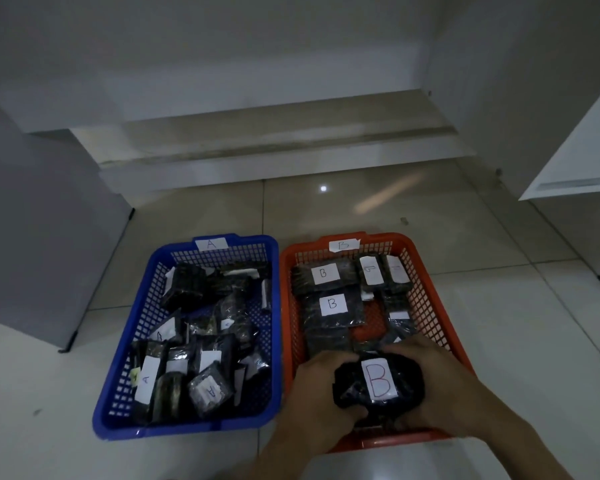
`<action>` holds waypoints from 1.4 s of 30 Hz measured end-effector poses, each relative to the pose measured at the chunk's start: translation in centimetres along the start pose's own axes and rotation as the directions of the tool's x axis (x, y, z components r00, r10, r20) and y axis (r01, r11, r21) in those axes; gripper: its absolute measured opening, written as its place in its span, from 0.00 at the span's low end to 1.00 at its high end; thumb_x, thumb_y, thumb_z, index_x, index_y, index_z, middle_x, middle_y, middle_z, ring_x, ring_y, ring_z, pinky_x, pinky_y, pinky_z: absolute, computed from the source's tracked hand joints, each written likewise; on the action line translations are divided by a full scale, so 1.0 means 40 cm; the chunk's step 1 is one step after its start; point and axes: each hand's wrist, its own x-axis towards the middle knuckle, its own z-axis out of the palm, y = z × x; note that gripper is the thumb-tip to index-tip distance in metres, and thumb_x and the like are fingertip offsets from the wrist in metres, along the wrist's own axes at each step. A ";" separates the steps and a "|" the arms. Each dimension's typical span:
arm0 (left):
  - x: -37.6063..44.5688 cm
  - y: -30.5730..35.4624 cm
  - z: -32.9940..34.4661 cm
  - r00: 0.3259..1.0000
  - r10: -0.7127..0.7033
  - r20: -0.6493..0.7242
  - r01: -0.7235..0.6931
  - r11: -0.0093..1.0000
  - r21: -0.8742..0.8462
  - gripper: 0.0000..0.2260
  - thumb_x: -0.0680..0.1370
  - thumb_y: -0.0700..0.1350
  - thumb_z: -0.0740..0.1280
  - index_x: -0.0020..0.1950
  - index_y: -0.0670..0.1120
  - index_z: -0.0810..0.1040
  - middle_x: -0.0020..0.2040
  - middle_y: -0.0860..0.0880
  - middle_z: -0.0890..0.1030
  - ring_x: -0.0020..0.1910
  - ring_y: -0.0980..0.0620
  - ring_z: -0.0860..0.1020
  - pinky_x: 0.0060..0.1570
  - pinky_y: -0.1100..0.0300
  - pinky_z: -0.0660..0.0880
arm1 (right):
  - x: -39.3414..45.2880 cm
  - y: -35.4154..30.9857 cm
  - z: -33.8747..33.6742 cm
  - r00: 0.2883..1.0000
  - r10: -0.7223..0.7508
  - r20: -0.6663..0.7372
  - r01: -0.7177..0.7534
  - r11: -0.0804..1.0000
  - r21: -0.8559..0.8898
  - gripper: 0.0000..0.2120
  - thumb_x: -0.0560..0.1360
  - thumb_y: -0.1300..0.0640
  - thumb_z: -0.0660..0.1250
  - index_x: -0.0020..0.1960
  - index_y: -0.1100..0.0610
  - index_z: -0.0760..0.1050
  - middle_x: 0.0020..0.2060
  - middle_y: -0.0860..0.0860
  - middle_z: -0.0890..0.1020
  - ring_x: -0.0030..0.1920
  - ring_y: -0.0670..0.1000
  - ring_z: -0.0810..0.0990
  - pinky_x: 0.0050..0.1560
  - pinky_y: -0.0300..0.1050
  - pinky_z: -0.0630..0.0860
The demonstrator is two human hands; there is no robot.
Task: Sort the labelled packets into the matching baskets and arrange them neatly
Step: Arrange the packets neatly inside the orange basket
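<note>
Dim room, glossy tiled floor (499, 323), white cabinets (575, 150), grey wall (222, 46)

Your two bare hands, left hand (321, 386) and right hand (430, 379), wear no gloves, rings or watch. Back from each grip, your forearms run bare to the picture's edge, no sleeve showing.

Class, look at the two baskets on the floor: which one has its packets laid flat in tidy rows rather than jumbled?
The orange basket tagged B, on the right; the blue basket tagged A holds a tilted, overlapping jumble.
</note>
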 end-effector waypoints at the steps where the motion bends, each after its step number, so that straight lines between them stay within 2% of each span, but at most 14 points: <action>1: 0.002 0.000 -0.004 1.000 0.010 -0.021 -0.010 1.000 -0.003 0.27 0.66 0.44 0.79 0.61 0.60 0.76 0.57 0.65 0.75 0.57 0.70 0.72 0.62 0.71 0.70 | 0.006 -0.012 -0.005 1.000 -0.012 -0.018 0.011 1.000 -0.028 0.39 0.53 0.43 0.81 0.61 0.33 0.70 0.57 0.35 0.70 0.58 0.36 0.71 0.60 0.33 0.72; 6: 0.068 0.005 -0.064 0.978 0.045 -0.203 -0.049 0.999 -0.016 0.27 0.71 0.36 0.74 0.61 0.64 0.74 0.59 0.72 0.69 0.62 0.75 0.67 0.66 0.78 0.60 | 0.116 -0.036 -0.045 0.984 -0.086 -0.159 0.081 0.996 -0.038 0.40 0.56 0.44 0.80 0.67 0.39 0.74 0.54 0.38 0.66 0.56 0.35 0.68 0.59 0.37 0.71; 9: 0.158 -0.002 -0.096 0.959 0.082 -0.273 -0.046 0.989 0.138 0.25 0.71 0.33 0.72 0.65 0.50 0.78 0.64 0.57 0.75 0.66 0.63 0.70 0.62 0.84 0.52 | 0.232 -0.044 -0.053 0.977 -0.108 -0.185 0.100 0.994 -0.053 0.39 0.59 0.49 0.81 0.68 0.43 0.74 0.54 0.43 0.67 0.55 0.39 0.69 0.58 0.37 0.69; 11: 0.211 -0.021 -0.105 0.974 0.061 -0.220 -0.007 0.971 0.240 0.25 0.70 0.33 0.72 0.65 0.46 0.77 0.67 0.50 0.75 0.67 0.53 0.71 0.67 0.75 0.60 | 0.283 -0.034 -0.036 0.970 -0.094 -0.223 0.080 0.994 -0.071 0.40 0.59 0.50 0.81 0.70 0.46 0.73 0.59 0.47 0.69 0.59 0.45 0.72 0.62 0.41 0.72; 13: 0.243 -0.042 -0.111 0.984 0.081 -0.159 -0.016 0.928 0.372 0.22 0.69 0.35 0.72 0.62 0.46 0.79 0.64 0.49 0.76 0.65 0.49 0.73 0.65 0.62 0.71 | 0.298 -0.012 -0.010 0.963 -0.068 -0.260 0.056 0.997 -0.051 0.39 0.59 0.50 0.82 0.68 0.49 0.73 0.61 0.46 0.70 0.59 0.48 0.76 0.62 0.49 0.78; 16: 0.264 -0.051 -0.128 0.991 0.099 -0.086 -0.024 0.783 0.622 0.17 0.70 0.42 0.73 0.59 0.46 0.80 0.60 0.50 0.80 0.66 0.47 0.70 0.65 0.56 0.69 | 0.286 0.027 0.026 0.944 -0.063 -0.323 0.071 0.997 0.012 0.33 0.62 0.52 0.84 0.64 0.52 0.76 0.61 0.45 0.73 0.55 0.47 0.79 0.55 0.45 0.82; 19: 0.260 -0.060 -0.141 0.996 0.057 -0.076 0.016 0.686 0.728 0.17 0.69 0.52 0.73 0.55 0.50 0.79 0.54 0.53 0.80 0.65 0.50 0.68 0.65 0.49 0.66 | 0.278 0.034 0.041 0.939 -0.091 -0.331 0.105 0.994 0.026 0.32 0.69 0.54 0.80 0.70 0.53 0.75 0.69 0.48 0.75 0.63 0.47 0.77 0.60 0.36 0.77; 22: 0.251 -0.076 -0.134 0.993 0.073 -0.093 0.020 0.668 0.744 0.18 0.68 0.55 0.72 0.55 0.51 0.79 0.54 0.55 0.80 0.68 0.51 0.66 0.67 0.47 0.63 | 0.267 0.027 0.041 0.950 -0.085 -0.300 0.103 0.994 0.044 0.32 0.72 0.53 0.78 0.74 0.52 0.72 0.74 0.48 0.72 0.69 0.46 0.74 0.65 0.43 0.77; 25: 0.245 -0.080 -0.126 0.990 0.081 -0.118 0.027 0.705 0.709 0.19 0.68 0.53 0.71 0.58 0.51 0.77 0.57 0.56 0.80 0.70 0.52 0.64 0.69 0.47 0.62 | 0.223 0.022 0.004 0.954 -0.030 -0.300 0.063 0.993 0.102 0.28 0.69 0.54 0.80 0.67 0.50 0.76 0.66 0.46 0.77 0.60 0.44 0.79 0.58 0.40 0.81; 28: 0.235 -0.078 -0.112 0.990 0.068 -0.126 0.035 0.737 0.675 0.31 0.68 0.54 0.72 0.70 0.51 0.70 0.69 0.54 0.73 0.75 0.50 0.59 0.73 0.44 0.57 | 0.141 0.031 -0.042 0.998 0.045 -0.047 -0.043 0.998 0.038 0.21 0.65 0.51 0.82 0.53 0.43 0.77 0.52 0.38 0.80 0.53 0.39 0.79 0.54 0.41 0.80; 30: 0.233 -0.073 -0.100 0.994 0.068 -0.084 0.007 0.735 0.678 0.39 0.69 0.57 0.73 0.76 0.53 0.61 0.76 0.54 0.64 0.77 0.50 0.54 0.76 0.42 0.51 | 0.093 0.041 -0.036 0.993 0.082 0.086 -0.074 0.993 -0.088 0.22 0.61 0.48 0.82 0.51 0.41 0.76 0.52 0.38 0.79 0.53 0.39 0.78 0.54 0.42 0.79; 33: 0.243 -0.068 -0.101 0.997 0.075 -0.008 -0.046 0.693 0.719 0.39 0.69 0.59 0.72 0.77 0.55 0.60 0.74 0.54 0.67 0.77 0.50 0.56 0.75 0.42 0.45 | 0.056 0.050 0.006 0.994 0.095 0.051 -0.086 0.984 -0.156 0.23 0.60 0.48 0.79 0.52 0.42 0.74 0.53 0.39 0.80 0.52 0.41 0.79 0.51 0.42 0.80; 37: 0.249 -0.065 -0.116 0.999 0.051 -0.004 -0.032 0.669 0.742 0.37 0.70 0.58 0.72 0.76 0.55 0.62 0.71 0.54 0.71 0.74 0.49 0.60 0.74 0.40 0.46 | 0.051 0.050 0.025 0.993 0.108 -0.045 -0.115 0.977 -0.181 0.22 0.61 0.49 0.79 0.50 0.43 0.72 0.49 0.41 0.82 0.48 0.43 0.81 0.45 0.42 0.82; 42: 0.241 -0.070 -0.106 0.999 0.046 -0.002 -0.032 0.733 0.679 0.40 0.71 0.58 0.72 0.78 0.54 0.56 0.76 0.53 0.63 0.77 0.49 0.53 0.75 0.40 0.40 | 0.032 0.026 0.004 0.981 0.069 -0.181 -0.086 0.992 -0.089 0.24 0.60 0.48 0.78 0.48 0.42 0.68 0.44 0.40 0.82 0.45 0.40 0.82 0.42 0.42 0.81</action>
